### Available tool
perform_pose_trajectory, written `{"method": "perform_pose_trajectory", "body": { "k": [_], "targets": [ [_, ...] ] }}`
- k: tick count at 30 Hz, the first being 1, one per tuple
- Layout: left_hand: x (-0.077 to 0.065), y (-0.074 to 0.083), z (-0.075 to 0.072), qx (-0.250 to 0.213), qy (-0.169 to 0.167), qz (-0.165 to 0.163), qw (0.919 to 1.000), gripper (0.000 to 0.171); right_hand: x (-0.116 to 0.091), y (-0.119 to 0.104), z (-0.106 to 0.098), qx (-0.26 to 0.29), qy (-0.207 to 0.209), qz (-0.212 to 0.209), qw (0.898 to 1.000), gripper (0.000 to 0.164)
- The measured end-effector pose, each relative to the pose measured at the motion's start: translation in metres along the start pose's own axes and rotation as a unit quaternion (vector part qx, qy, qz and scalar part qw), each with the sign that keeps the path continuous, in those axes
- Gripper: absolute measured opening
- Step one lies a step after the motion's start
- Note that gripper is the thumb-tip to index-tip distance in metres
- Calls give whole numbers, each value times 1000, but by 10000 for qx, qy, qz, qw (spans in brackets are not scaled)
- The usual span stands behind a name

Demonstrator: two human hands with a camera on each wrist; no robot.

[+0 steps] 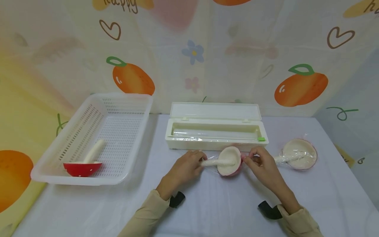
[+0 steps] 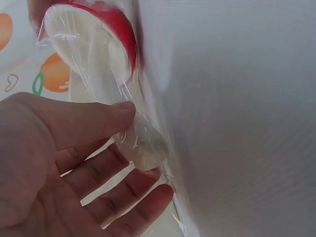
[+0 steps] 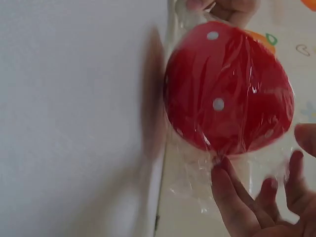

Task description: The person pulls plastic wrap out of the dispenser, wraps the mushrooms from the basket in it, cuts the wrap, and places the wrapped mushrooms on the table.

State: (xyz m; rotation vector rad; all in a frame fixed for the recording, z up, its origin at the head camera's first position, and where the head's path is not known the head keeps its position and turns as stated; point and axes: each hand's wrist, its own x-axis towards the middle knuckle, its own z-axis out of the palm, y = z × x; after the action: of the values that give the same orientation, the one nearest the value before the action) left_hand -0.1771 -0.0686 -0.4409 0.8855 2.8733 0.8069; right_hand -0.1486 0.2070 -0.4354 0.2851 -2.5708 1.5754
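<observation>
A toy mushroom (image 1: 227,161) with a red, white-dotted cap and a cream stem is held low over the table, loosely covered in clear plastic film (image 2: 74,37). My left hand (image 1: 188,166) grips its stem (image 2: 143,143), thumb on one side and fingers beneath. At the cap's other side is my right hand (image 1: 263,166). In the right wrist view, its fingers (image 3: 229,197) are spread and touch the loose film below the red cap (image 3: 232,94), with the thumb apart from them. Behind stands an uncovered cling film box (image 1: 216,144) with a film roll inside.
A second film-wrapped toy mushroom (image 1: 299,154) lies to the right. On the left, a white plastic basket (image 1: 130,164) holds another red mushroom (image 1: 83,169). A patterned cloth (image 1: 207,79) hangs behind the white table (image 1: 207,210).
</observation>
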Motion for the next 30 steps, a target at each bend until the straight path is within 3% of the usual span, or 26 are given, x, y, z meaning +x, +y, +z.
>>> {"method": "perform_pose_trajectory", "body": {
  "k": [4, 6, 9, 12, 17, 24, 30],
  "targets": [
    [0, 0, -2, -167, -75, -35, 9998, 23, 0, -1, -3, -434, -160, -287, 9985, 10],
    [0, 0, -3, -195, -147, -26, 9997, 23, -1, -2, -5, -488, -357, -346, 9976, 15],
    [0, 0, -7, -357, -277, -44, 9990, 23, -2, -1, -5, -378, -631, -505, 9960, 34],
    [0, 1, -12, -600, -385, -81, 9974, 24, -3, -2, -2, -405, -733, -728, 9938, 65],
    [-2, 2, -19, -968, -456, -174, 9941, 28, -3, -3, 4, -1081, -549, -1208, 9853, 98],
    [-4, 5, -26, -1189, -219, 20, 9927, 28, -4, -3, 11, -1820, -8, -1594, 9703, 99],
    [0, 4, -26, -1120, 237, 378, 9927, 17, -2, -5, 13, -1867, 166, -1545, 9701, 96]
  ]
}}
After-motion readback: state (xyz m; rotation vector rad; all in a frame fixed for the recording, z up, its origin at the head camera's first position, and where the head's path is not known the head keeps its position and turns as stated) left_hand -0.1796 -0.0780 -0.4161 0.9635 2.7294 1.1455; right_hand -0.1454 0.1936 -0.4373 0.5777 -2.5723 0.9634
